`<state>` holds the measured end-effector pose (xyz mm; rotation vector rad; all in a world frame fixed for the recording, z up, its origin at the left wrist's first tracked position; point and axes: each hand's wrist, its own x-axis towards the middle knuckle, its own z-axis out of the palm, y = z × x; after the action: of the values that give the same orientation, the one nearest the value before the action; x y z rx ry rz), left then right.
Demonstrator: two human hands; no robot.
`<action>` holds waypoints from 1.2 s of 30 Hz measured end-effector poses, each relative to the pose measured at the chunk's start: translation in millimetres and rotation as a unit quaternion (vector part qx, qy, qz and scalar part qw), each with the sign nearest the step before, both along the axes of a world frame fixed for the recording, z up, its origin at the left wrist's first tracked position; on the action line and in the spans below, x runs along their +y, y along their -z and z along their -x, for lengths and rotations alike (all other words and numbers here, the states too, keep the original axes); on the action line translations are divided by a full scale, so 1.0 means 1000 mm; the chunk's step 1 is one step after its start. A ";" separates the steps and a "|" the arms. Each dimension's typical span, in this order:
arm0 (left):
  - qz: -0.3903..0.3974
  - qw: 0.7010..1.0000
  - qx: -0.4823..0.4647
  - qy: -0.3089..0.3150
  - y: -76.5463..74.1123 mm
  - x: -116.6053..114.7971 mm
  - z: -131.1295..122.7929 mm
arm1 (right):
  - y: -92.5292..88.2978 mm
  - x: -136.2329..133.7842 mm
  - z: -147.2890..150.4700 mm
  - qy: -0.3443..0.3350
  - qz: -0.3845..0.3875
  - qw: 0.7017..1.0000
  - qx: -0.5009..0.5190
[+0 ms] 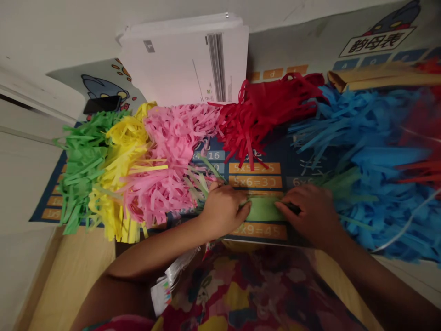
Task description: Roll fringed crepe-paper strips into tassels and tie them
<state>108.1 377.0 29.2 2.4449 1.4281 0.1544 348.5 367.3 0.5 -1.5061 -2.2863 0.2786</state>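
A light green paper strip (264, 208) with fringed ends is stretched low over the printed mat. My left hand (225, 209) pinches it near one end, and loose green fringe shows beyond the knuckles. At the other end my right hand (310, 211) grips the same paper, with a small dark object between its fingers and thumb. Pink fringed paper (161, 188) lies just left of my left hand. Blue fringed paper (389, 197) spreads out to the right of my right hand.
Green (84, 170) and yellow (120, 184) fringed bundles lie at the left, a red one (268, 110) behind my hands. A white package with a barcode (186, 64) stands at the back. A dark phone (102, 105) is at the back left, brown paper (382, 79) at the back right.
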 end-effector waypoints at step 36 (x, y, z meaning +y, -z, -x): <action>-0.112 0.973 0.042 0.198 -0.007 -0.016 -0.008 | -0.020 -0.007 -0.006 -0.251 -0.069 0.964 -0.063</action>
<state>116.3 361.3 36.2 2.8968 0.9654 0.1301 355.0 360.2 20.0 -0.8800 -2.7011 0.1564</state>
